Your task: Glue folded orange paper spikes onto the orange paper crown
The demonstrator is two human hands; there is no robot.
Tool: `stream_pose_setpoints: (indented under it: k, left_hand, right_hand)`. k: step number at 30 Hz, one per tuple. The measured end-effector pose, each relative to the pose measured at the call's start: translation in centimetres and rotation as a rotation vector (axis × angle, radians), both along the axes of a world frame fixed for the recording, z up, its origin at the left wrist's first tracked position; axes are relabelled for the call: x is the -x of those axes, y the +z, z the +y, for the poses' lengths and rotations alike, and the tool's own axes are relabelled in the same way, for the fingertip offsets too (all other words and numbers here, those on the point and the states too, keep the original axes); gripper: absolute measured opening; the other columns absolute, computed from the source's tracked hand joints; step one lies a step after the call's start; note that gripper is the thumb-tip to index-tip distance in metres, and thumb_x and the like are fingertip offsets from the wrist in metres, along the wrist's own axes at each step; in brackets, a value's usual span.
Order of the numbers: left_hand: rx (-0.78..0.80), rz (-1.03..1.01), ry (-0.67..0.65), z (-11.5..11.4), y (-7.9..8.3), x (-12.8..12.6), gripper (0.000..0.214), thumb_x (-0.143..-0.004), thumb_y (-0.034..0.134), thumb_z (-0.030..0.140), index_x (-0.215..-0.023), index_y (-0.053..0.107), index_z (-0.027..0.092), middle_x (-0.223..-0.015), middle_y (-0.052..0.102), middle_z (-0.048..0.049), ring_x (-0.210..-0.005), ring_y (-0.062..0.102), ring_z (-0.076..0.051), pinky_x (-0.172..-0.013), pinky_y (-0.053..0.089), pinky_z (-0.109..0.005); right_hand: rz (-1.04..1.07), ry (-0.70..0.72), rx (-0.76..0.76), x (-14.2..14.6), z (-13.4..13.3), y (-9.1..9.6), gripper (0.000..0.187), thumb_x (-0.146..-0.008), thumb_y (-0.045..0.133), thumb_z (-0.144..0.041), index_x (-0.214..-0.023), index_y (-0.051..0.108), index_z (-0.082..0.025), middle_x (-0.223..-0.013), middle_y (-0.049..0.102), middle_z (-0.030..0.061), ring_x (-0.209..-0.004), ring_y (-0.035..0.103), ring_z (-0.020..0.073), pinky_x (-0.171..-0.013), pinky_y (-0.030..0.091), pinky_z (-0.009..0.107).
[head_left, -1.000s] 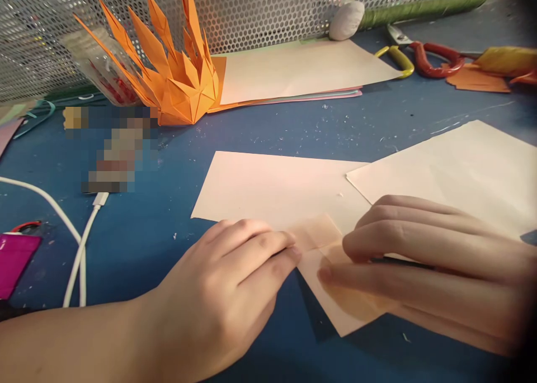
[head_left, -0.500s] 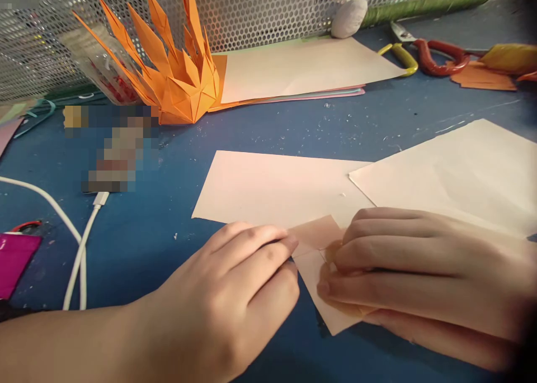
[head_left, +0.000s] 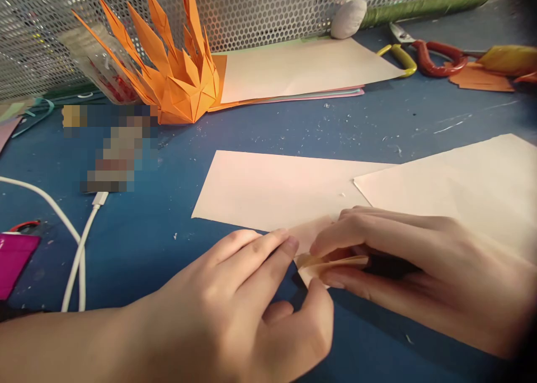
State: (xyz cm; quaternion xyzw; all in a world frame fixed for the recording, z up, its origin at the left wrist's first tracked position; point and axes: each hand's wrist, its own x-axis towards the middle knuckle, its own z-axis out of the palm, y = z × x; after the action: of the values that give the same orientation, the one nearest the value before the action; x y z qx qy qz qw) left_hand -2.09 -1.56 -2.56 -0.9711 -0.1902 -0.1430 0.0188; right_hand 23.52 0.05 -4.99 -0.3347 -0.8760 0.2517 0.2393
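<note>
A small peach paper piece (head_left: 319, 263) is being folded over itself low in the middle of the blue table (head_left: 176, 243). My right hand (head_left: 403, 271) pinches the folded piece between thumb and fingers, which cover most of it. My left hand (head_left: 247, 310) pinches the same piece at its left corner with fingertips and thumb. Under and behind the fold lies a flat peach sheet (head_left: 277, 187), and a cream sheet (head_left: 461, 187) overlaps its right end.
A spiky orange origami model (head_left: 176, 75) stands at the back left against a perforated metal screen (head_left: 260, 8). A stack of paper (head_left: 302, 70), red and yellow-handled scissors (head_left: 423, 56) and orange scraps (head_left: 478, 78) lie behind. A white cable (head_left: 79, 249) runs at the left beside a magenta object (head_left: 12, 260).
My right hand has folded the small peach piece leftward onto itself, and my left thumb has come up under its corner. The cream sheet has shifted slightly to the right.
</note>
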Motion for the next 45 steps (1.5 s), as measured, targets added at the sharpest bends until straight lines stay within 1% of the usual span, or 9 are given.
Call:
stream_pose_setpoints:
  k: [5, 14, 19, 22, 24, 26, 30, 34, 45]
  left_hand:
    - [-0.018, -0.001, -0.009, 0.2, -0.2, -0.2, 0.034, -0.101, 0.041, 0.007, -0.117, 0.071, 0.010, -0.120, 0.074, -0.0178, -0.117, 0.070, -0.032, -0.095, 0.061, -0.046]
    - [-0.099, -0.002, 0.003, 0.3, -0.2, -0.5, 0.032, -0.101, 0.040, 0.008, -0.114, 0.070, 0.004, -0.116, 0.076, -0.0155, -0.110, 0.073, -0.030, -0.090, 0.061, -0.041]
    - [-0.057, -0.052, 0.026, 0.0, -0.5, -0.2, 0.027, -0.100, 0.046, 0.009, -0.116, 0.067, 0.004, -0.117, 0.077, -0.0144, -0.114, 0.071, -0.030, -0.094, 0.059, -0.041]
    - [0.030, -0.117, 0.087, -0.1, -0.6, -0.2, 0.023, -0.097, 0.050, 0.008, -0.114, 0.065, 0.004, -0.113, 0.078, -0.0108, -0.117, 0.069, -0.025, -0.101, 0.056, -0.035]
    - [0.105, -0.147, 0.113, -0.1, -0.6, -0.2, 0.019, -0.097, 0.050, 0.007, -0.108, 0.066, 0.006, -0.106, 0.078, -0.0088, -0.113, 0.071, -0.021, -0.103, 0.055, -0.031]
    - [0.118, -0.124, 0.104, -0.2, -0.4, -0.3, 0.021, -0.097, 0.047, 0.007, -0.105, 0.065, 0.009, -0.109, 0.078, -0.0109, -0.113, 0.071, -0.023, -0.102, 0.055, -0.034]
    - [-0.056, 0.040, 0.049, -0.2, -0.3, -0.6, 0.025, -0.098, 0.043, 0.006, -0.107, 0.065, 0.012, -0.118, 0.075, -0.0185, -0.115, 0.071, -0.031, -0.094, 0.060, -0.042]
    - [-0.195, -0.042, 0.024, 0.0, -0.8, -0.7, 0.020, -0.095, 0.047, 0.006, -0.097, 0.065, 0.015, -0.109, 0.078, -0.0173, -0.105, 0.075, -0.030, -0.087, 0.063, -0.039]
    - [-0.182, 0.042, -0.080, 0.6, -0.4, -0.2, 0.022, -0.094, 0.049, 0.010, -0.108, 0.066, 0.014, -0.115, 0.076, -0.0197, -0.112, 0.073, -0.031, -0.091, 0.062, -0.044]
  right_hand:
    - [0.033, 0.051, 0.042, 0.1, 0.0, -0.1, 0.015, -0.100, 0.052, -0.025, -0.111, 0.060, -0.031, -0.102, 0.072, -0.0036, -0.091, 0.069, 0.0082, -0.075, 0.056, 0.016]
    - [0.016, 0.016, 0.091, 0.1, 0.0, -0.8, 0.018, -0.097, 0.058, -0.034, -0.114, 0.059, -0.037, -0.107, 0.071, -0.0105, -0.089, 0.068, 0.0032, -0.074, 0.053, 0.011]
    - [0.022, -0.017, 0.105, 0.0, 0.0, -0.8, 0.024, -0.094, 0.062, -0.039, -0.118, 0.063, -0.037, -0.108, 0.072, -0.0050, -0.089, 0.070, 0.0099, -0.074, 0.056, 0.019]
    - [0.014, 0.005, 0.140, -0.1, 0.3, -0.4, 0.036, -0.091, 0.066, -0.042, -0.127, 0.061, -0.036, -0.097, 0.072, -0.0029, -0.076, 0.068, 0.0097, -0.064, 0.054, 0.018]
    - [0.011, 0.062, 0.176, -0.1, 0.5, 0.0, 0.030, -0.092, 0.066, -0.040, -0.121, 0.064, -0.033, -0.090, 0.070, -0.0025, -0.072, 0.065, 0.0091, -0.060, 0.052, 0.018]
    - [0.029, 0.117, 0.191, -0.1, 0.6, 0.1, 0.015, -0.094, 0.063, -0.035, -0.108, 0.067, -0.031, -0.091, 0.069, -0.0003, -0.076, 0.065, 0.0100, -0.063, 0.052, 0.018]
    - [0.053, 0.156, 0.169, -0.2, 0.7, 0.1, 0.007, -0.095, 0.060, -0.027, -0.098, 0.066, -0.028, -0.090, 0.065, 0.0013, -0.080, 0.064, 0.0103, -0.066, 0.051, 0.018]
    - [0.037, 0.180, 0.172, -0.3, 0.6, 0.0, 0.007, -0.094, 0.060, -0.025, -0.097, 0.065, -0.027, -0.090, 0.065, 0.0015, -0.080, 0.063, 0.0112, -0.066, 0.051, 0.020]
    - [0.024, 0.159, 0.191, -0.3, 0.3, 0.1, 0.006, -0.096, 0.057, -0.029, -0.098, 0.063, -0.028, -0.091, 0.065, 0.0015, -0.084, 0.064, 0.0125, -0.069, 0.053, 0.022]
